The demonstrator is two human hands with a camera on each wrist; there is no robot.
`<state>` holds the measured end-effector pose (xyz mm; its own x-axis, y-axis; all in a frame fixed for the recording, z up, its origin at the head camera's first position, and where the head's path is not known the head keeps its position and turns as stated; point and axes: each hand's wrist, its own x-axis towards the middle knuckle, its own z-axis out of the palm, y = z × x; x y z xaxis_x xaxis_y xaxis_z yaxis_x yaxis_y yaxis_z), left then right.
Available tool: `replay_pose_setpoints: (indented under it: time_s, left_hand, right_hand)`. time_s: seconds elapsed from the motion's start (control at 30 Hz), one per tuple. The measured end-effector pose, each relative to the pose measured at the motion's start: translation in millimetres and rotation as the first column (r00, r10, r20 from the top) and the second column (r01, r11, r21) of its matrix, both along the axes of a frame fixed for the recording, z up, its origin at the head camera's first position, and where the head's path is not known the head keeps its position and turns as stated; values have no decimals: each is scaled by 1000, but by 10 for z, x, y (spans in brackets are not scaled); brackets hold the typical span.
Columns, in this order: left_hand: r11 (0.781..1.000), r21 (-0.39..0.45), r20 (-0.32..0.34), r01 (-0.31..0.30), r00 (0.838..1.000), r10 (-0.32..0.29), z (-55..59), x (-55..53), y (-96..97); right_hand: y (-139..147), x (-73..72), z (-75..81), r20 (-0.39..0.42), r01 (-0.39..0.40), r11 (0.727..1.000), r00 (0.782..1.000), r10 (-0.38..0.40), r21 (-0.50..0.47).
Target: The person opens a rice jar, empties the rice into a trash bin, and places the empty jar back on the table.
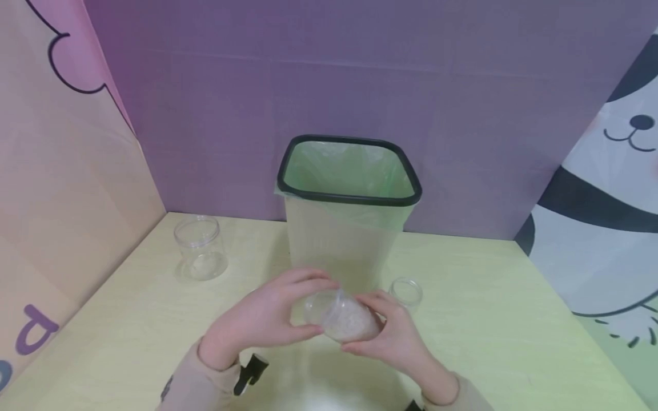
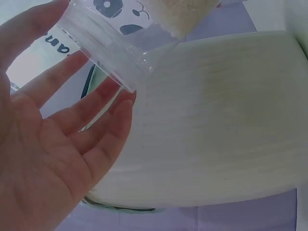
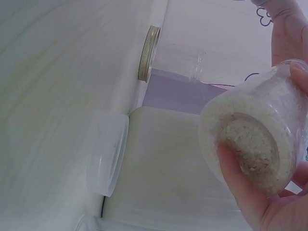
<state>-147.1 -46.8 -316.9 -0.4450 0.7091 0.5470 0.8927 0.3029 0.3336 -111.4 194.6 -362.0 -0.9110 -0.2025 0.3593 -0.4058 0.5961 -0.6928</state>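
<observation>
A clear jar (image 1: pixel 354 321) part filled with pale, fine grains lies tilted in the air between both hands, in front of the bin. Its mouth points left and the grains sit toward its base. My right hand (image 1: pixel 393 331) grips the base end; in the right wrist view one finger (image 3: pixel 236 173) presses across the jar's bottom. Around the mouth end, my left hand (image 1: pixel 272 314) holds the rim between thumb and fingers. The left wrist view shows the clear neck (image 2: pixel 103 45) between them, with the palm apart from the jar.
Behind the hands stands a pale bin (image 1: pixel 339 240) with a black rim and a green-tinted liner. An empty clear jar (image 1: pixel 203 251) stands at the back left. A round clear lid (image 1: pixel 406 292) lies right of the bin. Printed walls enclose the table (image 1: pixel 488 319).
</observation>
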Motion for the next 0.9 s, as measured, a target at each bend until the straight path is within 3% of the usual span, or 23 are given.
replay_pose_setpoints:
  time_s: [0.13, 0.23, 0.37, 0.5, 0.67, 0.77, 0.9]
  left_hand:
    - [1000, 10, 12, -15, 1000, 15, -2, 1, 17]
    - [994, 0, 17, -111, 994, 111, -14, 22, 61]
    - [955, -46, 22, -294, 955, 295, -58, 66, 181]
    - [927, -91, 35, -365, 929, 369, -81, 102, 249]
    - [934, -158, 111, -320, 934, 339, -23, 93, 177]
    - [961, -149, 115, -231, 962, 249, 12, 68, 102]
    - [990, -94, 50, -108, 992, 113, 15, 46, 26]
  right_hand:
    - [-3, 5, -5, -19, -9, 1000, 1000, 9, -2]
    - [-4, 3, -3, -36, -13, 1000, 999, 13, -1]
    - [-2, -1, -8, -40, -12, 1000, 999, 12, -1]
    - [1, -1, -16, -38, -17, 1000, 999, 17, 3]
    - [4, 0, -16, -24, -29, 999, 999, 29, -16]
    - [10, 4, 9, -4, -18, 999, 1000, 18, -33]
    - [15, 3, 40, -9, -17, 999, 1000, 16, -29]
